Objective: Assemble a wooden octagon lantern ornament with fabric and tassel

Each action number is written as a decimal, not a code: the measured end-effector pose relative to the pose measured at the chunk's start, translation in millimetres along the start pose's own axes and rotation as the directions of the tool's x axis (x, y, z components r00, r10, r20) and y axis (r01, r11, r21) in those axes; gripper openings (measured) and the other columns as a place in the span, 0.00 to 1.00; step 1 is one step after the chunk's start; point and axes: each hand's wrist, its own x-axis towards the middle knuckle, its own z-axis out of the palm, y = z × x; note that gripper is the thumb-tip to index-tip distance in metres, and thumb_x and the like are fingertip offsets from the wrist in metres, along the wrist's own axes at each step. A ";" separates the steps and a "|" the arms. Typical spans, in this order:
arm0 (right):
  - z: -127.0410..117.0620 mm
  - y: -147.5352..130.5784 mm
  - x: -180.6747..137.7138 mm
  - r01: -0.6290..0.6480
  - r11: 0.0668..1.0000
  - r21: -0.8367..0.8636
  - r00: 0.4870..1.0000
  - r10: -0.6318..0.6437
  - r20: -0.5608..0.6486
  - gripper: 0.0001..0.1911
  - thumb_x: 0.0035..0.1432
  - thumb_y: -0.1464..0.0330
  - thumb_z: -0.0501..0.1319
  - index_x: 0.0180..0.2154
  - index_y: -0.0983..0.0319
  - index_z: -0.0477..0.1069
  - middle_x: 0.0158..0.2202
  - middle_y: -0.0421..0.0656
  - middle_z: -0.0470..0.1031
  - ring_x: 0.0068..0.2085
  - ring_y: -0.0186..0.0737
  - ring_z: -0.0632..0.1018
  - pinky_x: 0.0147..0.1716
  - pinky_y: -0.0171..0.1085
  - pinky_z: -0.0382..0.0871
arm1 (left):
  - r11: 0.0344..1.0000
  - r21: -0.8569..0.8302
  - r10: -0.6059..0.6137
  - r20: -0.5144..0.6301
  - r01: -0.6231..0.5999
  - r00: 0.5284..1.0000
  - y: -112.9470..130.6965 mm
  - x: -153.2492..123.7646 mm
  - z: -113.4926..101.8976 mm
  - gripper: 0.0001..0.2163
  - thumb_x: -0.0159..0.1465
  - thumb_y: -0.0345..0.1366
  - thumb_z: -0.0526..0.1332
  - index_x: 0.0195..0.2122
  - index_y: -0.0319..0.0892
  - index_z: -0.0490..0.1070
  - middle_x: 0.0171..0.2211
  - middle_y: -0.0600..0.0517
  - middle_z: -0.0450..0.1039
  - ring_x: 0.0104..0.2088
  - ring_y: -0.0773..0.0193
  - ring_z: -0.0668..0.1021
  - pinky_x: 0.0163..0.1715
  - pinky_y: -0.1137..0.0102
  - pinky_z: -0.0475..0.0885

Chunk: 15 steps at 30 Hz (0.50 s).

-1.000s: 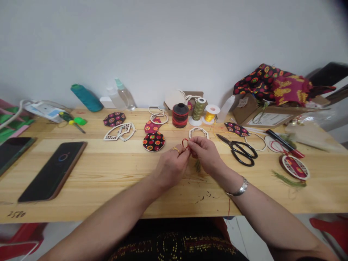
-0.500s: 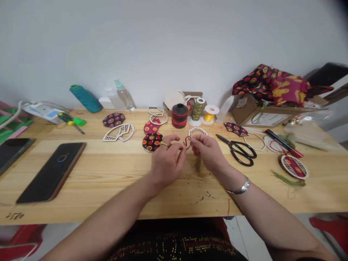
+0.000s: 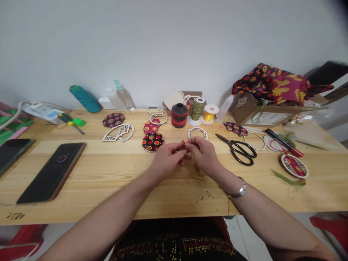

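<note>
— Red cord (image 3: 185,144), whereabouts?
— Just above desk (image 3: 108,174), pinched by closed fingertips of left hand (image 3: 167,159) and right hand (image 3: 205,154). Probably light, limp, slippery; best gripped close to the working end.

The table (image 3: 108,174) is matt pale wood, the cord (image 3: 183,141) red thread (scissors (image 3: 236,146) glossy black).

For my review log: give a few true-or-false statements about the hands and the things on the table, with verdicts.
Both the left hand and the right hand pinch the red cord. True.
The black scissors are in the right hand. False: they lie on the table, apart from it.
A dark phone lies flat left of the hands. True.
The teal thread cone stands upright. False: it lies on its side.
</note>
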 end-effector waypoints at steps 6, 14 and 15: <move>-1.7 -0.5 0.6 0.015 0.999 -0.042 1.000 -0.016 -0.013 0.04 0.55 0.70 0.57 0.29 0.61 0.69 0.26 0.39 0.73 0.30 0.35 0.72 0.31 0.34 0.64 | 0.999 0.031 0.011 -0.075 -0.008 0.997 -1.7 0.5 -0.9 0.09 0.54 0.33 0.64 0.36 0.37 0.77 0.28 0.50 0.78 0.27 0.67 0.78 0.22 0.76 0.67; -0.4 -0.2 0.8 0.015 0.999 -0.047 1.000 -0.016 -0.006 0.04 0.54 0.70 0.57 0.28 0.62 0.69 0.26 0.39 0.73 0.30 0.35 0.72 0.32 0.35 0.64 | 0.992 0.120 0.059 -0.107 -0.046 0.992 -2.3 0.3 -3.9 0.07 0.54 0.34 0.63 0.31 0.38 0.77 0.18 0.57 0.69 0.19 0.73 0.67 0.21 0.76 0.61; -0.3 -0.3 0.9 0.015 0.999 -0.044 1.000 -0.015 -0.005 0.05 0.54 0.70 0.57 0.28 0.62 0.69 0.26 0.39 0.73 0.30 0.35 0.72 0.32 0.35 0.64 | 0.992 0.122 0.058 -0.119 -0.044 0.991 -2.1 0.3 -4.0 0.06 0.53 0.34 0.63 0.30 0.38 0.76 0.18 0.57 0.69 0.19 0.74 0.66 0.21 0.76 0.61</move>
